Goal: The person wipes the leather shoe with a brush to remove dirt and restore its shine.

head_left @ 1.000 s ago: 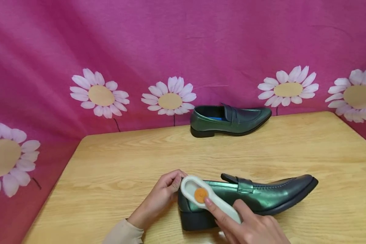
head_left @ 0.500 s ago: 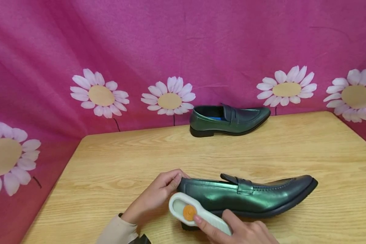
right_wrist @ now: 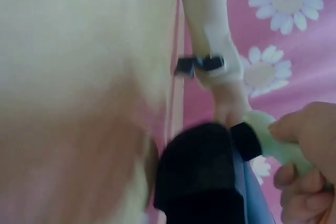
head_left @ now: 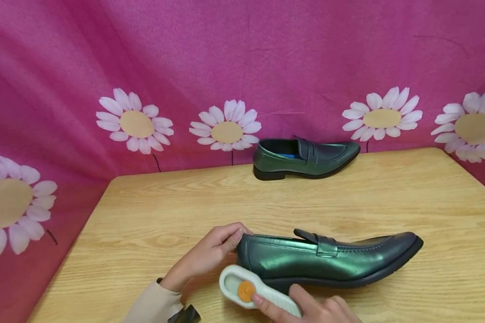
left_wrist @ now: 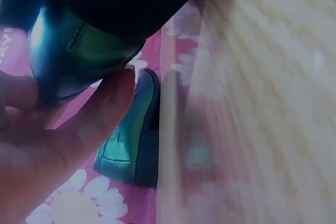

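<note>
A shiny dark green loafer (head_left: 303, 260) lies lengthwise near the front of the table, toe to the right. My left hand (head_left: 214, 251) pinches the back of its collar; the left wrist view shows fingers and thumb around the loafer's heel end (left_wrist: 58, 72). My right hand (head_left: 319, 309) grips a white-handled shoe brush (head_left: 272, 300), thumb at its orange button (head_left: 246, 291). The brush head covers the lower heel in the head view. From the right wrist view, a black brush pad (right_wrist: 247, 141) sits beside the loafer's black heel (right_wrist: 199, 171).
A second matching loafer (head_left: 307, 159) stands at the back edge of the wooden table (head_left: 165, 202), toe to the right. Behind it hangs a pink cloth (head_left: 266, 58) printed with white daisies.
My right hand has moved the shoe brush down and left, from the loafer's rear side to the bottom of the heel. The left hand keeps its hold on the collar, nearly still.
</note>
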### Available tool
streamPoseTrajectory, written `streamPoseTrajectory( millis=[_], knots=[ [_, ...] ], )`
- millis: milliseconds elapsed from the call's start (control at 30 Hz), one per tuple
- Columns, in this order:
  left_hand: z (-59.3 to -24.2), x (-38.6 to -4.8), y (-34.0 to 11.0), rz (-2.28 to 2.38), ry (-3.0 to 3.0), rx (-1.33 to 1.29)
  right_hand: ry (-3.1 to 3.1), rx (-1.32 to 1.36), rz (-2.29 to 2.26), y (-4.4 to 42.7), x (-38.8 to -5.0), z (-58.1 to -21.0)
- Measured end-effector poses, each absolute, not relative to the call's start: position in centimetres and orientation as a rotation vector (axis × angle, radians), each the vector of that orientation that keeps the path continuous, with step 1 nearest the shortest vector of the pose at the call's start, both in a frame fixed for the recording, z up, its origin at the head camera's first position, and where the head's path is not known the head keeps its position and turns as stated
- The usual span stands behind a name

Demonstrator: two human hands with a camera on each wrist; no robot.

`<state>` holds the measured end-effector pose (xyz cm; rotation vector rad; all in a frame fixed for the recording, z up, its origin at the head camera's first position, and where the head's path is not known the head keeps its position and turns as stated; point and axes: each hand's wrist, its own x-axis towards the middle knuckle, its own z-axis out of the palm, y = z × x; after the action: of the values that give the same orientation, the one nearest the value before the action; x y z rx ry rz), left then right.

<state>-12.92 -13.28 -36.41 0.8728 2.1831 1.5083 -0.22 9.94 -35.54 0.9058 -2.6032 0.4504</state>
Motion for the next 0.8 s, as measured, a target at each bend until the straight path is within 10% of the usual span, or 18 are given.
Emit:
streamPoseTrajectory(
  millis=[800],
  knots=[
    [-35.9,-13.3,-13.3,1.429,2.202,0.950,-2.644,0.954,0.424,13.2,-2.3,-33.5]
  ],
)
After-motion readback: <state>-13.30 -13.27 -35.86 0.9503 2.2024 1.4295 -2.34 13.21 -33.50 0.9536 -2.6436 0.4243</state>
